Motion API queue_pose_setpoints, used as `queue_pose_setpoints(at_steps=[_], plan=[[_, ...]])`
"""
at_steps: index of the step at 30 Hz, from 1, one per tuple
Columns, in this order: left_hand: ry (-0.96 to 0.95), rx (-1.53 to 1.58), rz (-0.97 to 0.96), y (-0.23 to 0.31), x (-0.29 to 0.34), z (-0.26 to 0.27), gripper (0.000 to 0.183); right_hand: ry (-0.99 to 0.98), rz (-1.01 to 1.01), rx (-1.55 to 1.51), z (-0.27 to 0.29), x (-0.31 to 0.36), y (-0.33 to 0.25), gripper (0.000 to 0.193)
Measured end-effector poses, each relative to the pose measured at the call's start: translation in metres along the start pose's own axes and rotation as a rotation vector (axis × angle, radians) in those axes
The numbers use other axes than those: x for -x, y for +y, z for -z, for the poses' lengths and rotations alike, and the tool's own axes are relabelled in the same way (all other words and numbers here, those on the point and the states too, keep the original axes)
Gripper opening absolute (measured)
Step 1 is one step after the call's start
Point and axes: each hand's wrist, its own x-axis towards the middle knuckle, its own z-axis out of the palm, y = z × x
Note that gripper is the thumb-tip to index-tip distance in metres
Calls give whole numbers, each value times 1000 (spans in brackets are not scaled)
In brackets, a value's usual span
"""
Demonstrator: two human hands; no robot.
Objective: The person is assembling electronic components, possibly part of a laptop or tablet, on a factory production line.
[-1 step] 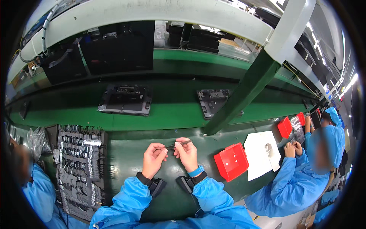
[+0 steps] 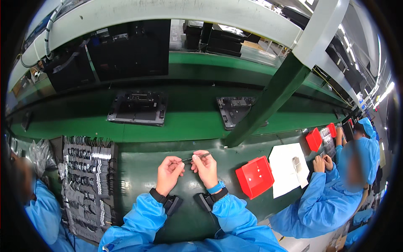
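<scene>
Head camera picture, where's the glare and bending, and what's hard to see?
Head view: the white beam bows across the top; in the head view a ceiling light glares at far right; in the head view the thin dark piece at the left hand and right hand is too small to identify.

Tube lights glare at right amid fisheye distortion.

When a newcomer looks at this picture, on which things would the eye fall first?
Probably first the large red bin, bright on the green bench right of centre. Then, in the middle, the left hand and right hand, pinching a thin dark piece. A black tray at left, crowded with rows of parts, also stands out.
</scene>
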Motion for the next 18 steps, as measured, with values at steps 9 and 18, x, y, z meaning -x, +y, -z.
queue_pose_setpoints(at_steps=[9, 18], plan=[[4, 5, 41, -5, -1, 6, 10, -62, 18, 7, 1, 3, -1, 19], [27, 32, -9, 1, 0, -1, 14, -46, -4, -11, 4, 3, 5, 17]])
